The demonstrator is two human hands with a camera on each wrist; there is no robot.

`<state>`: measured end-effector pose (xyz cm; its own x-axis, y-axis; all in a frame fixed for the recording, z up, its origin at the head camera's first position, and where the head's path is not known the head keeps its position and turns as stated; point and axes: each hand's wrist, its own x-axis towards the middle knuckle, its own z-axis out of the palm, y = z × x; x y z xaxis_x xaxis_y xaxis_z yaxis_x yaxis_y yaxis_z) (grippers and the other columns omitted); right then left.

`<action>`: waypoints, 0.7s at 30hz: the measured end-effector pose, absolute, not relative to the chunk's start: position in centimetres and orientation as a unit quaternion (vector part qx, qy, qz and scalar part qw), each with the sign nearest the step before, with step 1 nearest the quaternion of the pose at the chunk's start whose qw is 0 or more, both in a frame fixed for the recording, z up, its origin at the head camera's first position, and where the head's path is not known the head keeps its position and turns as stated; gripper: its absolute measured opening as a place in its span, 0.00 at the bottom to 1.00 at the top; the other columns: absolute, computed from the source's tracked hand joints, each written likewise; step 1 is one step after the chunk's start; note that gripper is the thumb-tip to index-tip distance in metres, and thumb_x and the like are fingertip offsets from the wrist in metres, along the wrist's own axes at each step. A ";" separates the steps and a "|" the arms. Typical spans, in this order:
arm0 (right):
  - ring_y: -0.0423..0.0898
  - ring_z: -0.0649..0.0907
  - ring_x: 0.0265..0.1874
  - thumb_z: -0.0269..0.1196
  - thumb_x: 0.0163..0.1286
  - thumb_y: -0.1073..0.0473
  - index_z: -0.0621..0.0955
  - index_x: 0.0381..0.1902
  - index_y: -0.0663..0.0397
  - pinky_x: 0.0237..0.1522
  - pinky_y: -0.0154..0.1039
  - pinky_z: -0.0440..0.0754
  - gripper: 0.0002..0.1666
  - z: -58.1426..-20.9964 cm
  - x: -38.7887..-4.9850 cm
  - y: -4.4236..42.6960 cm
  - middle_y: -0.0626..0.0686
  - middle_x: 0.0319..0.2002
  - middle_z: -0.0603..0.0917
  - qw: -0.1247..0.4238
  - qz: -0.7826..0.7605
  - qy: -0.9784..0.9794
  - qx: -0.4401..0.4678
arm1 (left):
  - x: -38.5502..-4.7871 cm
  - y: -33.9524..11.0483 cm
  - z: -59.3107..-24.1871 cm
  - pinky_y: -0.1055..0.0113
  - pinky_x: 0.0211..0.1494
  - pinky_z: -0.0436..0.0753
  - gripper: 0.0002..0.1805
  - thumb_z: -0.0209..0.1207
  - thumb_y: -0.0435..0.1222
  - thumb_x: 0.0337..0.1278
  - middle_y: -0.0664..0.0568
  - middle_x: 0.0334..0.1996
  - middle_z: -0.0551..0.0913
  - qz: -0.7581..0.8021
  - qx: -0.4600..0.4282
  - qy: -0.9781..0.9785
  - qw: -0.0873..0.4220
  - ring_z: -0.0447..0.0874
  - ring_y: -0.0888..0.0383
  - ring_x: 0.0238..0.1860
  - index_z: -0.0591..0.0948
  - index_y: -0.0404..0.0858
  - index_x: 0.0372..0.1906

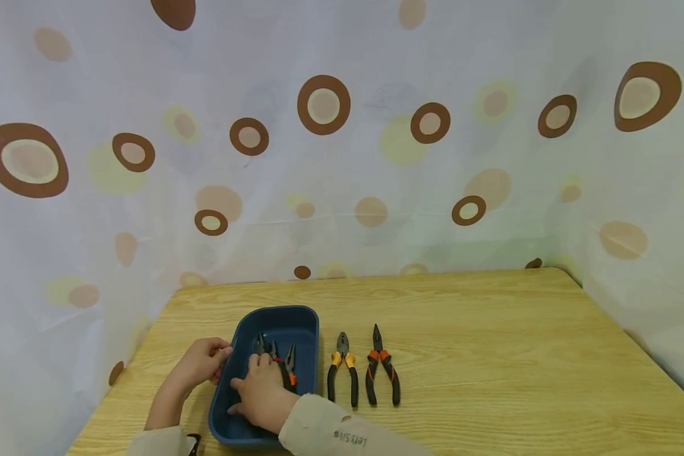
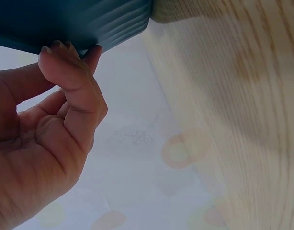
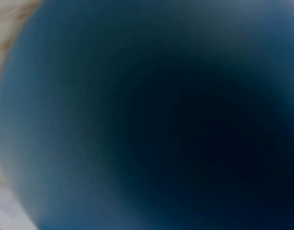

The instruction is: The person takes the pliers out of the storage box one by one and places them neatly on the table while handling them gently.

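Pliers with dark jaws, one with an orange-trimmed handle (image 1: 292,378), lie in a dark blue bin (image 1: 317,354) on the table. My right hand (image 1: 262,394) is inside the bin, its fingers over the pliers' handles; whether they are curled round one is hidden. At the bin's left rim, my left hand (image 1: 201,362) pinches the edge with bent fingers. The left wrist view shows this hand (image 2: 56,110) at the edge of the bin (image 2: 89,21). Only the bin's blurred blue surface (image 3: 56,120) fills most of the right wrist view.
Right of the bin, yellow-and-black pliers (image 1: 343,345) and orange-and-black long-nose pliers (image 1: 378,342) lie side by side with jaws pointing away. The wooden table (image 1: 490,354) extends to the right. A patterned white cloth (image 1: 365,171) hangs behind it.
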<state>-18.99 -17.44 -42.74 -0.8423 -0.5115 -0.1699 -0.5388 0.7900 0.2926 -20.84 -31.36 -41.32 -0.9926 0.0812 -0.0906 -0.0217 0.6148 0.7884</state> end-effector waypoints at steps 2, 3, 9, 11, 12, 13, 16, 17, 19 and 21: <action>0.44 0.70 0.46 0.49 0.57 0.20 0.67 0.59 0.06 0.45 0.34 0.75 0.30 -43.0 -18.9 -17.6 0.45 0.50 0.71 0.031 0.173 0.948 -0.267 | -20.8 -31.3 -41.3 0.62 0.23 0.79 0.11 0.48 0.27 0.70 0.50 0.17 0.70 0.438 0.018 0.897 0.057 0.71 0.57 0.18 0.76 0.21 0.45; 0.44 0.70 0.45 0.51 0.56 0.20 0.68 0.58 0.06 0.43 0.34 0.75 0.30 -43.1 -18.8 -17.7 0.45 0.49 0.71 0.028 0.176 0.949 -0.262 | -20.8 -31.3 -41.3 0.62 0.23 0.79 0.11 0.48 0.27 0.70 0.50 0.17 0.70 0.439 0.020 0.896 0.057 0.71 0.57 0.18 0.76 0.21 0.45; 0.45 0.70 0.45 0.58 0.57 0.25 0.69 0.56 0.09 0.39 0.34 0.77 0.27 -43.3 -19.0 -17.7 0.47 0.50 0.70 0.024 0.167 0.953 -0.252 | -20.8 -31.2 -41.2 0.63 0.23 0.79 0.11 0.48 0.27 0.70 0.50 0.17 0.70 0.442 0.024 0.894 0.061 0.71 0.57 0.18 0.76 0.20 0.45; 0.46 0.70 0.45 0.59 0.59 0.26 0.71 0.56 0.13 0.39 0.34 0.77 0.27 -43.1 -19.0 -17.4 0.48 0.51 0.70 0.006 0.157 0.952 -0.264 | -20.8 -31.1 -41.1 0.63 0.23 0.78 0.11 0.48 0.27 0.70 0.50 0.17 0.70 0.440 0.025 0.896 0.060 0.71 0.57 0.18 0.76 0.20 0.45; 0.46 0.70 0.46 0.59 0.59 0.27 0.72 0.56 0.15 0.40 0.33 0.77 0.27 -42.9 -19.1 -17.2 0.49 0.51 0.71 -0.006 0.155 0.950 -0.271 | -20.8 -31.1 -41.0 0.62 0.23 0.78 0.11 0.48 0.28 0.70 0.50 0.17 0.70 0.439 0.026 0.896 0.059 0.71 0.57 0.18 0.76 0.20 0.45; 0.47 0.70 0.46 0.59 0.59 0.27 0.74 0.55 0.18 0.40 0.33 0.77 0.26 -42.8 -19.1 -17.1 0.50 0.51 0.71 -0.019 0.154 0.948 -0.277 | -20.8 -31.1 -41.0 0.62 0.23 0.78 0.11 0.48 0.27 0.70 0.49 0.17 0.70 0.438 0.027 0.897 0.058 0.70 0.57 0.18 0.75 0.20 0.45; 0.46 0.70 0.46 0.57 0.61 0.27 0.75 0.55 0.23 0.42 0.32 0.76 0.26 -42.6 -19.2 -16.7 0.50 0.51 0.73 -0.040 0.171 0.941 -0.290 | -20.8 -31.1 -41.0 0.62 0.22 0.78 0.12 0.48 0.27 0.70 0.49 0.16 0.70 0.436 0.024 0.898 0.059 0.70 0.57 0.17 0.75 0.19 0.46; 0.46 0.70 0.46 0.56 0.62 0.27 0.75 0.55 0.24 0.43 0.32 0.75 0.26 -42.6 -19.3 -16.6 0.49 0.50 0.74 -0.042 0.182 0.938 -0.293 | -20.8 -31.0 -41.0 0.62 0.22 0.78 0.12 0.48 0.27 0.70 0.49 0.16 0.70 0.436 0.021 0.898 0.059 0.70 0.57 0.17 0.76 0.20 0.46; 0.45 0.69 0.46 0.54 0.63 0.26 0.75 0.55 0.23 0.44 0.34 0.73 0.25 -42.7 -19.3 -16.5 0.47 0.50 0.74 -0.034 0.199 0.934 -0.293 | -20.8 -30.9 -41.0 0.61 0.22 0.78 0.11 0.48 0.27 0.69 0.49 0.16 0.70 0.435 0.017 0.898 0.060 0.70 0.57 0.17 0.76 0.20 0.45; 0.45 0.67 0.47 0.50 0.65 0.26 0.75 0.54 0.23 0.46 0.37 0.69 0.24 -42.8 -19.3 -16.5 0.44 0.49 0.75 -0.027 0.226 0.928 -0.296 | -20.9 -30.8 -41.1 0.61 0.23 0.78 0.11 0.48 0.27 0.69 0.49 0.17 0.70 0.435 0.015 0.898 0.062 0.71 0.57 0.17 0.76 0.20 0.45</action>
